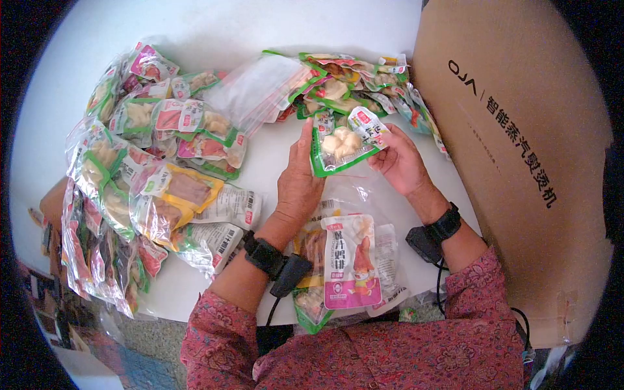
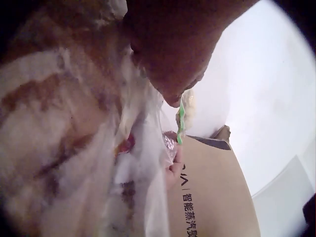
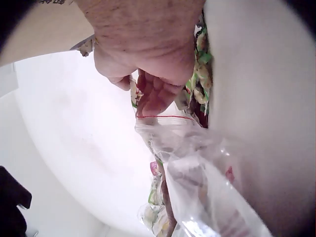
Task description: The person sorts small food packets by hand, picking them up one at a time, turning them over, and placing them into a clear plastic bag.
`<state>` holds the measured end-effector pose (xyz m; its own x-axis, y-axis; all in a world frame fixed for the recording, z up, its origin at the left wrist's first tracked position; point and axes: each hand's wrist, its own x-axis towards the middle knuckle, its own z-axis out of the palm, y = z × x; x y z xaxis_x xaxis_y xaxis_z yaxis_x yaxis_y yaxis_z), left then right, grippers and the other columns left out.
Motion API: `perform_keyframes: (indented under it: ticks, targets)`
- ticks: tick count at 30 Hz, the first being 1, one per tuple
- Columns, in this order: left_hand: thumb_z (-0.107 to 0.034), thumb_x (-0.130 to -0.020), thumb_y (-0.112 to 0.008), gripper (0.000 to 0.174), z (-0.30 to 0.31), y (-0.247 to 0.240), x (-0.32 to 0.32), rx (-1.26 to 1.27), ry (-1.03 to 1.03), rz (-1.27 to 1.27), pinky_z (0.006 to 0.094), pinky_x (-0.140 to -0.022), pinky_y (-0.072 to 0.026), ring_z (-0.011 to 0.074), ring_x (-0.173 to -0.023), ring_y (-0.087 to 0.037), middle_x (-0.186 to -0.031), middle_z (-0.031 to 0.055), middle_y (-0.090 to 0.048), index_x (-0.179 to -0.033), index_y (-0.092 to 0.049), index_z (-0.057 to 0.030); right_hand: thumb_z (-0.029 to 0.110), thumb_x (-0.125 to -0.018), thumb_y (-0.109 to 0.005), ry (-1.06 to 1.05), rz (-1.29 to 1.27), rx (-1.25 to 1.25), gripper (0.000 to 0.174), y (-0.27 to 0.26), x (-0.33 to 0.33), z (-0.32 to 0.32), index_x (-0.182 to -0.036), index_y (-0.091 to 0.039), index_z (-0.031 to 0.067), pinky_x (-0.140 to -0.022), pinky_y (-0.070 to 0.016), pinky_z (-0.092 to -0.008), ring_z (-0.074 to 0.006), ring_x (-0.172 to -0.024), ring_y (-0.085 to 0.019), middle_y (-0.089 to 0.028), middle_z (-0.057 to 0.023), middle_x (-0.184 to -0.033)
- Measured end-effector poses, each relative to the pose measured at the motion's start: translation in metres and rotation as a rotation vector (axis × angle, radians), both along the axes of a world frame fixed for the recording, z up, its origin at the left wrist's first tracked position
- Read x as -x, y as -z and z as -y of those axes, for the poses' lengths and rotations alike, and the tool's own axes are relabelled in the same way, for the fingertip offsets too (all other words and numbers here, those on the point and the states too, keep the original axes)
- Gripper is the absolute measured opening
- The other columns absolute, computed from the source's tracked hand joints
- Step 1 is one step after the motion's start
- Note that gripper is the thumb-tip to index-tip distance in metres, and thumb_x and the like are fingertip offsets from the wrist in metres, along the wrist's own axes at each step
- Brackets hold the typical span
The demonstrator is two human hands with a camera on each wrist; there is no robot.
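Both hands hold up a green-edged packet of pale round pieces (image 1: 340, 144) above the table. The left hand (image 1: 300, 179) grips its left side, while the right hand (image 1: 403, 162) pinches its right side near the red and white label. Edge-on, the packet (image 2: 181, 116) shows beyond the left hand (image 2: 173, 54) in the left wrist view. Fingers of the right hand (image 3: 148, 59) are curled at the packet's edge in the right wrist view. Below the hands lies a clear bag with a red zip line (image 3: 197, 148), around a pink and white packet (image 1: 351, 260) and other packets.
Many bagged packets (image 1: 188, 123) cover the table's left side. Flat clear zip bags (image 1: 253, 91) lie at the back centre, beside a heap of loose packets (image 1: 351, 81). A large cardboard box (image 1: 520, 130) stands along the right.
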<state>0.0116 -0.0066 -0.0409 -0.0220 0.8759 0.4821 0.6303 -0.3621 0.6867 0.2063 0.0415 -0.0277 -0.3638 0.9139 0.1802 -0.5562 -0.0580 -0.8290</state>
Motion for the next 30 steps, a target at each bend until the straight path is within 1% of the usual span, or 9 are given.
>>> perform_keyframes:
  ticks: [5,8,10,13,15,20,22,24,30]
  targets:
    - [-0.014,-0.084,-0.046,0.056,0.006,-0.009,0.001,0.081,0.012,-0.067,0.0386,-0.082,-0.0428,0.0325,-0.103,-0.049,-0.116,0.0176,-0.044,-0.134,-0.021,-0.0178,0.024,-0.086,-0.047,0.005,-0.008,0.018,0.028,-0.002,0.001,0.002,-0.105,-0.045,0.0032,-0.052,-0.0472,-0.0278,-0.0189,-0.062,-0.060,-0.060,-0.0094,-0.080]
    - [-0.018,-0.084,-0.047,0.038,-0.002,0.007,0.004,-0.108,0.061,-0.203,0.0376,-0.065,-0.0469,0.0285,-0.081,-0.057,-0.099,0.0129,-0.052,-0.121,-0.043,-0.0092,0.029,-0.087,-0.046,-0.068,-0.004,0.006,0.030,-0.015,0.004,0.011,-0.103,-0.046,0.0040,-0.055,-0.0464,-0.0277,-0.0181,-0.064,-0.059,-0.060,-0.0091,-0.082]
    - [-0.032,-0.090,-0.040,0.036,-0.005,0.013,0.003,0.239,0.213,0.438,0.0313,-0.053,-0.0421,0.0176,-0.061,-0.053,-0.067,0.0066,-0.052,-0.096,-0.059,-0.0028,0.032,-0.087,-0.046,-0.136,0.009,-0.031,0.031,-0.014,0.001,0.009,-0.101,-0.047,0.0045,-0.057,-0.0460,-0.0272,-0.0177,-0.066,-0.059,-0.060,-0.0090,-0.083]
    - [-0.046,-0.090,-0.032,0.054,0.002,-0.003,0.009,0.495,0.371,0.628,0.0252,-0.045,-0.0323,0.0096,-0.047,-0.039,-0.047,-0.0003,-0.040,-0.085,-0.063,-0.0014,0.034,-0.087,-0.046,-0.061,0.305,-0.212,0.032,0.002,-0.009,-0.003,-0.101,-0.048,0.0054,-0.062,-0.0450,-0.0262,-0.0173,-0.073,-0.059,-0.059,-0.0088,-0.088]
    - [-0.048,-0.090,-0.032,0.056,0.002,-0.001,0.007,0.500,0.370,0.598,0.0237,-0.043,-0.0288,0.0082,-0.044,-0.035,-0.047,-0.0011,-0.039,-0.086,-0.063,-0.0014,0.035,-0.087,-0.047,0.162,0.301,-0.113,0.034,0.001,-0.001,0.000,-0.105,-0.049,0.0062,-0.064,-0.0438,-0.0243,-0.0163,-0.079,-0.058,-0.059,-0.0079,-0.090]
    - [-0.051,-0.088,-0.033,0.058,-0.002,0.010,0.005,0.176,0.380,0.386,0.0219,-0.040,-0.0251,0.0059,-0.043,-0.032,-0.048,-0.0030,-0.040,-0.086,-0.062,-0.0015,0.029,-0.087,-0.049,0.065,0.221,-0.126,0.031,-0.007,0.004,0.005,-0.106,-0.049,0.0049,-0.063,-0.0439,-0.0244,-0.0155,-0.076,-0.058,-0.060,-0.0071,-0.085]
    - [-0.038,-0.088,-0.043,0.038,0.007,-0.017,0.002,0.599,0.447,0.600,0.0213,-0.041,-0.0255,0.0049,-0.045,-0.033,-0.062,-0.0020,-0.051,-0.100,-0.059,-0.0045,0.026,-0.087,-0.049,0.046,0.210,-0.136,0.029,-0.006,0.003,0.006,-0.105,-0.050,0.0038,-0.062,-0.0439,-0.0243,-0.0154,-0.073,-0.058,-0.060,-0.0072,-0.084]
    - [-0.032,-0.087,-0.047,0.032,0.000,-0.006,0.004,0.651,0.441,0.598,0.0203,-0.040,-0.0259,0.0041,-0.045,-0.033,-0.065,-0.0027,-0.052,-0.101,-0.058,-0.0059,0.028,-0.085,-0.052,0.086,0.412,-0.201,0.030,-0.001,0.000,0.004,-0.104,-0.051,0.0044,-0.060,-0.0444,-0.0240,-0.0136,-0.071,-0.059,-0.060,-0.0064,-0.081]
    - [-0.022,-0.086,-0.050,0.021,0.001,0.000,-0.002,0.564,0.408,0.777,0.0173,-0.039,-0.0264,0.0018,-0.045,-0.034,-0.067,-0.0060,-0.050,-0.101,-0.057,-0.0083,0.024,-0.085,-0.052,0.175,0.398,-0.135,0.025,0.000,-0.002,0.001,-0.098,-0.053,0.0031,-0.055,-0.0436,-0.0225,-0.0116,-0.062,-0.057,-0.059,-0.0046,-0.074]
